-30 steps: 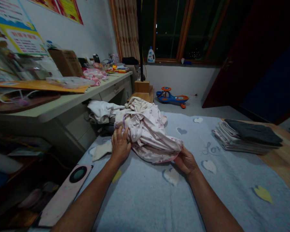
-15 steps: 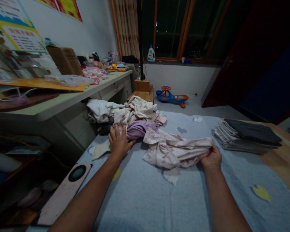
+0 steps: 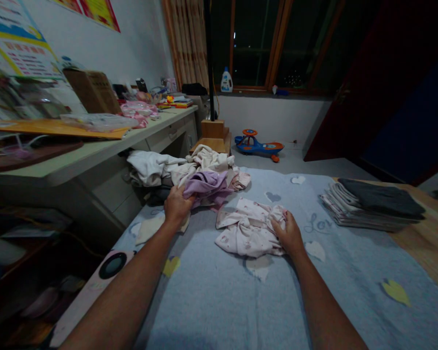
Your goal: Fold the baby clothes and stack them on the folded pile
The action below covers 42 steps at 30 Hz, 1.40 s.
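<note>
My left hand (image 3: 177,204) is closed on the edge of a purple garment (image 3: 208,187) at the front of a heap of clothes. White and cream clothes (image 3: 156,167) lie behind it in the heap. My right hand (image 3: 289,233) grips the right end of a pale pink printed garment (image 3: 250,228), which lies crumpled on the blue bedspread (image 3: 219,301). A cream cloth (image 3: 149,229) lies flat beside my left wrist, partly hidden by my forearm.
A stack of folded clothes (image 3: 368,206) stands at the right, dark grey on top. A pale pink device with a round dark dial (image 3: 113,265) lies at the left edge. A cluttered desk (image 3: 138,138) runs along the left. A blue ride-on toy (image 3: 257,147) stands on the floor beyond.
My left hand has gone from resting spread on the heap to grasping the purple garment, now lifted slightly. My right hand has moved left, bunching up the pale pink garment.
</note>
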Each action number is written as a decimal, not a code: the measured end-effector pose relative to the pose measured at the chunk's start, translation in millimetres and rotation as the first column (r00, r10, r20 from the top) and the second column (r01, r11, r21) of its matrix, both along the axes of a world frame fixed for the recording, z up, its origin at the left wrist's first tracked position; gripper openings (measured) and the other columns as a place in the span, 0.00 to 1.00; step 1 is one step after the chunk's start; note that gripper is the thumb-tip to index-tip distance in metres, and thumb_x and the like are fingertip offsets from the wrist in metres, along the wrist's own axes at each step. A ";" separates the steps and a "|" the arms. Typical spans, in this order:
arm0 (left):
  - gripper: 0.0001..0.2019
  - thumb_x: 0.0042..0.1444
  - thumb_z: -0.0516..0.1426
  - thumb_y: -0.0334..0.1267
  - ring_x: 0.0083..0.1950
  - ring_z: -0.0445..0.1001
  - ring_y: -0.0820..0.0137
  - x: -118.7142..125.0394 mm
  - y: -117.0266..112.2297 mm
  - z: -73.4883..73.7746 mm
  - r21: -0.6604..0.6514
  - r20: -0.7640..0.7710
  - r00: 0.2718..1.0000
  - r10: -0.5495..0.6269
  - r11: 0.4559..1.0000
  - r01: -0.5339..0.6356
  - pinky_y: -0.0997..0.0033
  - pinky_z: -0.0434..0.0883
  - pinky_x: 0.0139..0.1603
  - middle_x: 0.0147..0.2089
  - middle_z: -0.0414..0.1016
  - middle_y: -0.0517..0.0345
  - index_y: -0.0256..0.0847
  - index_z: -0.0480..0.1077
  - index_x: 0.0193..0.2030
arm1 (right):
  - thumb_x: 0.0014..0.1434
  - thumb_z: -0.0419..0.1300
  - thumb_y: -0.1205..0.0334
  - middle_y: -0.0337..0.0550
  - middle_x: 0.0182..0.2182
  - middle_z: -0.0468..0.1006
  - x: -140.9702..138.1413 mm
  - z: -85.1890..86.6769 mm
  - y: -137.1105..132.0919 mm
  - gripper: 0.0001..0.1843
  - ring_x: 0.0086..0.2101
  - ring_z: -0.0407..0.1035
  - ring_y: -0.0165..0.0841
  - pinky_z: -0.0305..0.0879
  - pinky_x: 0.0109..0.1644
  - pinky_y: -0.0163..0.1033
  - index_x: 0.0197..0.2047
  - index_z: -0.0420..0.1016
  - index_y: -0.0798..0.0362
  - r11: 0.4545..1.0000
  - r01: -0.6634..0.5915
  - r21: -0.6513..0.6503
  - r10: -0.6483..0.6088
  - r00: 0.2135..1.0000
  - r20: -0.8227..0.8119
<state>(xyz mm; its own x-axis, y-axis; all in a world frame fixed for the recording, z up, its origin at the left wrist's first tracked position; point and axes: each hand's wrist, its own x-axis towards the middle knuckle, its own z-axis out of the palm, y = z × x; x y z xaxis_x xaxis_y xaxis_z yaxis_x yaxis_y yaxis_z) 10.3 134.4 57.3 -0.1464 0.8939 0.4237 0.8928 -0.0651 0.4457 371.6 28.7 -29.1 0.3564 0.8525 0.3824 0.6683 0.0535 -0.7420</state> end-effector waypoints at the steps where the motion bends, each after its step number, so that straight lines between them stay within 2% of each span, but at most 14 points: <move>1: 0.21 0.53 0.58 0.52 0.42 0.76 0.58 -5.4 4.1 5.5 0.010 0.070 0.997 0.020 1.000 -0.021 0.67 0.71 0.40 0.44 0.75 0.49 0.40 0.77 0.47 | 0.56 0.57 0.39 0.62 0.54 0.72 0.7 0.1 -0.2 0.36 0.54 0.66 0.49 0.62 0.58 0.54 0.58 0.66 0.57 1.000 0.000 -0.010 0.000 1.000 0.004; 5: 0.20 0.50 0.59 0.52 0.30 0.68 0.70 -24.4 27.1 29.5 0.086 0.403 0.915 0.030 0.994 -0.070 0.74 0.64 0.30 0.28 0.71 0.60 0.35 0.76 0.38 | 0.56 0.56 0.38 0.62 0.52 0.74 1.2 0.5 -1.0 0.36 0.52 0.68 0.50 0.63 0.56 0.54 0.57 0.66 0.58 0.999 0.017 -0.032 -0.016 0.999 0.037; 10: 0.22 0.50 0.61 0.51 0.31 0.68 0.74 -33.9 63.0 62.9 0.162 0.645 0.764 0.014 0.975 -0.155 0.76 0.65 0.31 0.35 0.74 0.60 0.33 0.73 0.43 | 0.57 0.56 0.38 0.60 0.51 0.75 1.0 0.7 -1.8 0.34 0.49 0.69 0.49 0.64 0.54 0.53 0.57 0.67 0.55 0.999 0.017 -0.052 -0.014 0.999 0.042; 13: 0.27 0.53 0.61 0.52 0.38 0.70 0.72 -32.4 79.8 84.3 0.124 0.630 0.771 0.093 0.968 -0.219 0.72 0.69 0.40 0.44 0.76 0.52 0.29 0.68 0.49 | 0.57 0.56 0.38 0.59 0.49 0.76 1.5 0.7 -2.3 0.34 0.48 0.70 0.49 0.65 0.53 0.52 0.57 0.68 0.55 0.998 0.016 -0.056 -0.013 0.999 0.049; 18: 0.33 0.57 0.60 0.54 0.53 0.71 0.58 -17.7 93.4 107.7 0.090 0.418 0.882 0.218 0.956 -0.279 0.56 0.67 0.56 0.53 0.73 0.40 0.25 0.59 0.56 | 0.57 0.56 0.37 0.58 0.47 0.77 1.8 0.0 -2.5 0.33 0.46 0.70 0.47 0.65 0.52 0.51 0.55 0.70 0.55 0.999 0.017 -0.046 -0.015 0.998 0.057; 21: 0.32 0.59 0.59 0.52 0.62 0.64 0.49 1.2 96.5 101.2 0.195 0.229 0.942 0.246 0.936 -0.292 0.49 0.62 0.61 0.60 0.66 0.34 0.26 0.59 0.59 | 0.56 0.56 0.37 0.59 0.48 0.77 2.0 -0.3 -2.5 0.34 0.47 0.70 0.48 0.65 0.53 0.52 0.55 0.70 0.55 0.998 0.017 -0.054 -0.014 0.998 0.060; 23: 0.31 0.59 0.60 0.49 0.66 0.60 0.45 15.8 97.9 85.0 0.234 0.110 0.963 0.246 0.935 -0.266 0.48 0.59 0.64 0.62 0.63 0.32 0.27 0.60 0.60 | 0.57 0.56 0.37 0.59 0.50 0.76 2.2 -0.2 -2.6 0.34 0.48 0.70 0.48 0.64 0.53 0.52 0.55 0.70 0.55 0.998 0.018 -0.055 -0.014 0.998 0.061; 25: 0.30 0.60 0.58 0.44 0.68 0.56 0.45 28.5 98.6 61.2 0.212 -0.069 0.991 0.116 0.972 -0.099 0.47 0.57 0.66 0.66 0.60 0.33 0.29 0.58 0.64 | 0.57 0.55 0.37 0.60 0.49 0.76 2.4 -0.1 -2.7 0.34 0.48 0.69 0.49 0.64 0.54 0.53 0.55 0.70 0.55 0.998 0.016 -0.057 -0.012 0.998 0.065; 28: 0.30 0.59 0.58 0.44 0.71 0.52 0.45 37.6 97.9 22.6 -0.045 -0.300 0.923 -0.241 0.970 0.239 0.47 0.56 0.67 0.68 0.58 0.34 0.32 0.60 0.64 | 0.57 0.56 0.38 0.59 0.48 0.77 2.4 0.1 -2.8 0.31 0.47 0.70 0.48 0.64 0.53 0.52 0.54 0.70 0.55 0.998 0.004 -0.061 0.000 0.997 0.073; 31: 0.32 0.60 0.56 0.46 0.74 0.45 0.47 33.9 96.9 -0.7 -0.104 -0.346 0.889 -0.298 0.954 0.280 0.47 0.54 0.69 0.73 0.51 0.35 0.34 0.57 0.68 | 0.58 0.56 0.40 0.58 0.46 0.77 1.9 0.5 -2.8 0.29 0.46 0.70 0.48 0.65 0.52 0.52 0.52 0.71 0.54 0.999 0.005 -0.046 -0.001 0.997 0.078; 33: 0.32 0.61 0.55 0.47 0.75 0.44 0.48 28.4 95.4 -3.0 -0.087 -0.374 0.877 -0.301 0.953 0.290 0.48 0.53 0.69 0.73 0.49 0.36 0.34 0.56 0.68 | 0.57 0.57 0.41 0.57 0.46 0.77 1.8 0.7 -2.9 0.28 0.46 0.70 0.48 0.65 0.52 0.51 0.51 0.71 0.53 0.999 0.007 -0.036 -0.004 0.997 0.077; 36: 0.32 0.60 0.55 0.46 0.75 0.44 0.48 24.7 85.1 6.5 -0.061 -0.417 0.859 -0.297 0.952 0.300 0.48 0.52 0.70 0.74 0.49 0.37 0.35 0.57 0.68 | 0.57 0.56 0.46 0.55 0.47 0.77 3.1 -0.3 -3.4 0.26 0.47 0.70 0.47 0.65 0.53 0.51 0.52 0.71 0.53 0.999 -0.018 -0.039 0.020 0.997 0.068; 40: 0.30 0.57 0.57 0.38 0.75 0.42 0.47 39.2 45.3 15.7 0.078 -0.385 0.898 -0.212 0.962 0.261 0.44 0.51 0.70 0.75 0.47 0.45 0.41 0.61 0.66 | 0.53 0.53 0.53 0.54 0.49 0.77 7.2 -5.2 -4.2 0.27 0.49 0.69 0.47 0.63 0.55 0.51 0.55 0.70 0.52 0.999 -0.045 -0.027 0.045 0.999 0.025; 42: 0.25 0.58 0.54 0.34 0.73 0.50 0.51 52.9 17.4 10.8 0.075 -0.366 0.862 -0.350 0.912 0.402 0.48 0.54 0.69 0.72 0.54 0.45 0.40 0.64 0.64 | 0.51 0.52 0.54 0.55 0.50 0.76 8.4 -7.0 -4.4 0.29 0.51 0.68 0.47 0.63 0.57 0.52 0.56 0.69 0.53 0.999 -0.039 -0.034 0.040 0.999 0.005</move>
<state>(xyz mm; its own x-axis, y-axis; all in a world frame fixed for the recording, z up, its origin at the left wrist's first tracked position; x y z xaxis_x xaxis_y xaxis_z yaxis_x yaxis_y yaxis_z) 63.1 151.7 68.2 0.3638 0.7774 0.5132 0.8808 -0.4664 0.0822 379.9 24.3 -36.2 0.3201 0.8783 0.3552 0.6703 0.0550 -0.7400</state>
